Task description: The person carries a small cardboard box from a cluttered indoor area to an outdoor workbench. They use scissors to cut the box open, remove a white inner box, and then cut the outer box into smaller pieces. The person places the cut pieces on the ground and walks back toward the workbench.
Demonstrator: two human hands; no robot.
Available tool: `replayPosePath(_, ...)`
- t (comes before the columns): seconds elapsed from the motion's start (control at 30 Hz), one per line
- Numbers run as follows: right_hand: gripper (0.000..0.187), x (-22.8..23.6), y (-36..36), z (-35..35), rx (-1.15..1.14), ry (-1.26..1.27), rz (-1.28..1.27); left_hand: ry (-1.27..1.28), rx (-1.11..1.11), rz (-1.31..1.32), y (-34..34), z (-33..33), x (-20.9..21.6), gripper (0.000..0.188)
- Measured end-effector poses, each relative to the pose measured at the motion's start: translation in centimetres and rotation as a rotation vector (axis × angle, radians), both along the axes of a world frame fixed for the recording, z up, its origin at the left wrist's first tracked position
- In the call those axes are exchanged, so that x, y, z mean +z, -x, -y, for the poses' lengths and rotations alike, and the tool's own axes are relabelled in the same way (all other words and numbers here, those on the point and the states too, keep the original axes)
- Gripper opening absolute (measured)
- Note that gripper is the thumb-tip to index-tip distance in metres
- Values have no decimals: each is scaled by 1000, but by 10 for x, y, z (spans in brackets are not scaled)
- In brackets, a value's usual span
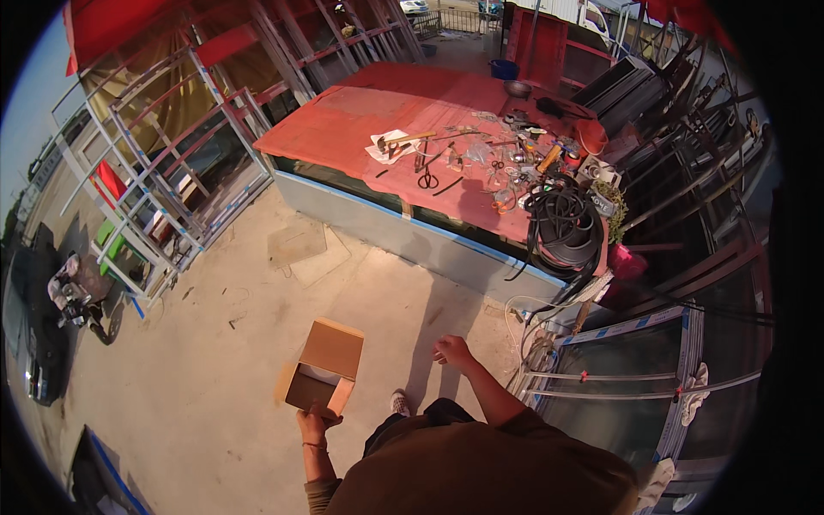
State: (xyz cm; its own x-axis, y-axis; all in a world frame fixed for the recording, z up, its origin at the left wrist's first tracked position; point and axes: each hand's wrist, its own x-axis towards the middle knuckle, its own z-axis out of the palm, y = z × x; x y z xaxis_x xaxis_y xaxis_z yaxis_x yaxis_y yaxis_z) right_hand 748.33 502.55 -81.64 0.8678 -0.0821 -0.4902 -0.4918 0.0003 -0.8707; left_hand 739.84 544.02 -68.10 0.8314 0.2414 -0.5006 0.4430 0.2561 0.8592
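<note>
Gripping the near wall of an open cardboard box (333,348), the left hand's (316,421) fingers have that box just beyond them, held up over the concrete ground (249,343). Its lid stands raised on the side farther from those fingers, so the opening looks up towards the wearer. Inside, beyond the fingertips, a pale patch shows near the lid; whether it is an object or only light, I cannot tell.

To the right of the box and apart from it, the right hand's (455,352) fingers are curled and touch neither box nor surface. Nothing shows in them, though something small could be hidden, and how tightly they are closed cannot be made out.

As far as can be judged, the lifting and opening of the box are done. Anything that involves its contents looks undone or cannot be confirmed, since no item is seen passing between the box and the right fingers.

Ahead of both hands' fingers, and well apart from them, the red surface (343,107) carries scissors (427,178), a hammer (416,137) over a white cloth (386,154) and, farther to the right, coiled black strip (562,227). These lie loose and out of hand, so any tidying there appears unfinished.
</note>
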Motion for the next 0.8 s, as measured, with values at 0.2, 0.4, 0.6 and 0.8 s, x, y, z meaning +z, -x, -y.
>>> replayPosePath(0.2, 21, -62, -7, 133, -422, 54, -200, -6, -212, 71, -221, 69, 28, 37)
replayPosePath(0.4, 11, -140, -115, 239, -627, -36, -271, 23, -265, 122, -400, 149, 28, 38)
replayPosePath(0.6, 12, -89, -418, 210, -331, 125, -101, -64, -181, 22, -513, 188, 10, 36)
replayPosePath(0.8, 8, -76, -676, 193, -289, 150, 94, -129, -214, 29, -648, 186, -28, 27)
